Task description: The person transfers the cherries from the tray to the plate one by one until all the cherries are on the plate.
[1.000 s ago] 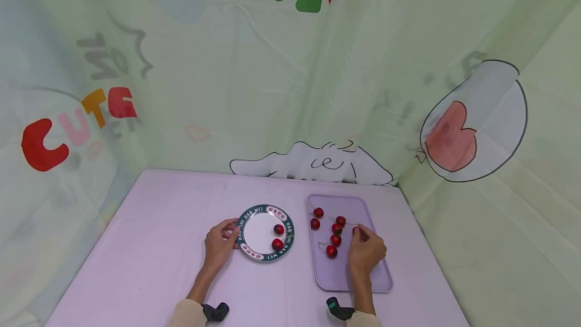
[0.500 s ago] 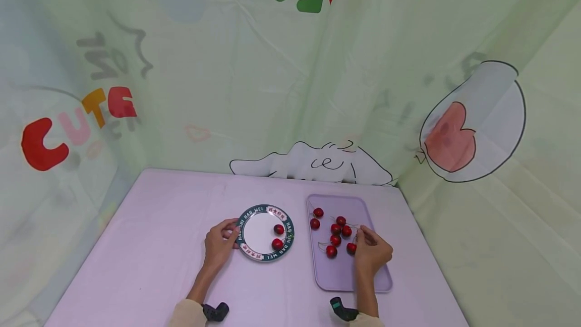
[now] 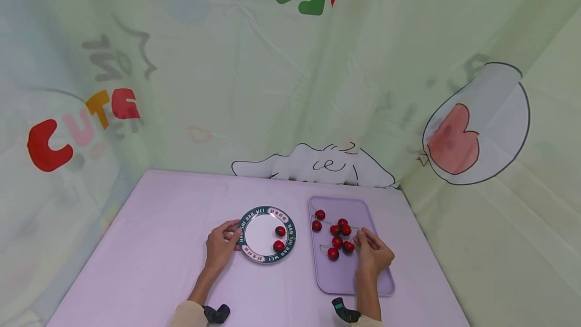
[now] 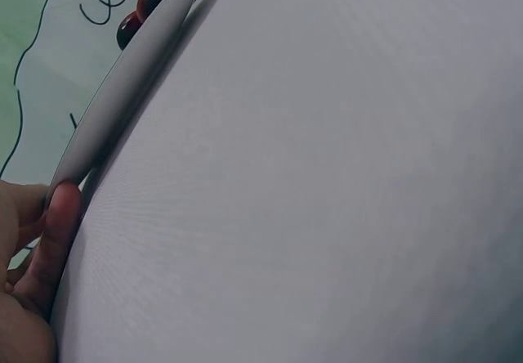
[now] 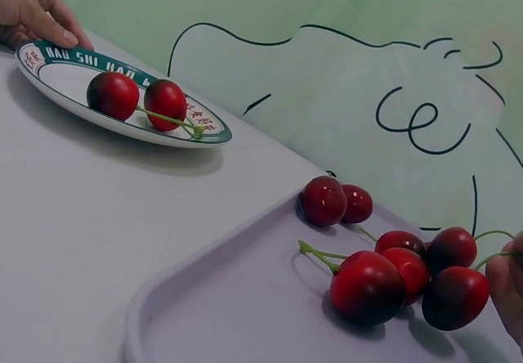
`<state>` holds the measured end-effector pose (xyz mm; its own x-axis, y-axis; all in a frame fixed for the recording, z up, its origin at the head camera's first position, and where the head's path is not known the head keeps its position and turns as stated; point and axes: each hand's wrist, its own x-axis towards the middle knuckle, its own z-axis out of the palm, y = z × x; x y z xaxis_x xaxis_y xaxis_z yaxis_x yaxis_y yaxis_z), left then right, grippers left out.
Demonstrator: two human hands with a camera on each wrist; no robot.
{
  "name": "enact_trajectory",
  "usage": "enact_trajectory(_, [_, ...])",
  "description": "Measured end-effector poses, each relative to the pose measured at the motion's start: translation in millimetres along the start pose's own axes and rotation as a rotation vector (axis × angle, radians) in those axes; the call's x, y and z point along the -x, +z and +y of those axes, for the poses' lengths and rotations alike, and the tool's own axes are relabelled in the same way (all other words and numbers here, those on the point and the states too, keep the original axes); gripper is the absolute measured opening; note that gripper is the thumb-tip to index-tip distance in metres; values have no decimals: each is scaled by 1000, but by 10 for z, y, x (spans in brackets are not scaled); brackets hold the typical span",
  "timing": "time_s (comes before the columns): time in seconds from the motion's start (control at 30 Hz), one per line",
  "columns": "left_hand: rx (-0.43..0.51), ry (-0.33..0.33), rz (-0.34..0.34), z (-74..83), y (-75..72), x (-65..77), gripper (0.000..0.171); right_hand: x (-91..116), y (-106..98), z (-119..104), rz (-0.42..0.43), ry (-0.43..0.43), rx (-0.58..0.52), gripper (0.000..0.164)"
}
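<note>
A: Start big. What's the setting?

B: A printed cloth point(image 3: 263, 85) hangs behind a lilac table point(image 3: 150, 261). On the table lies a purple tray point(image 3: 333, 276); left of it, a little apart, is a round plate point(image 3: 258, 233) with a lettered green rim.

A: And the hands?

B: The left hand point(image 3: 221, 245) pinches the plate's left rim between thumb and fingers. The right hand point(image 3: 373, 255) is at the tray's right side, thumb and finger pinching thin stems point(image 5: 493, 232).

A: Where's the fruit?

B: Eight cherries point(image 3: 333, 254) are in the tray: two near its far left corner, six bunched beside the right hand. Two cherries point(image 3: 279, 246) rest on the plate's right half.

A: Which step is this?

B: I'd call it taking hold of fruit by the stems. The right wrist view cuts the fingertips off at its edge, so I can't swear both stems there are caught.

A: And the next move calls for?

B: A firm pinch, I'd judge, and a straight lift, so neighbouring fruit isn't dragged along. The plate wants keeping level, or its pair could roll.
</note>
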<state>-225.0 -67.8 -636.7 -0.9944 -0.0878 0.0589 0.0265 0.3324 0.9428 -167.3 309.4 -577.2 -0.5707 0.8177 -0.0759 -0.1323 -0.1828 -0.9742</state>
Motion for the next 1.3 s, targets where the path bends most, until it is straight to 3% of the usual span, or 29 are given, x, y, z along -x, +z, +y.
enact_trajectory(0.53, [-11,4,4,-24,4,-4,33,-5,28,-28,-32,58,-156,24])
enact_trajectory(1.3, [-4,4,1,5,3,9,34,133,118,-62,-71,134,-225,11])
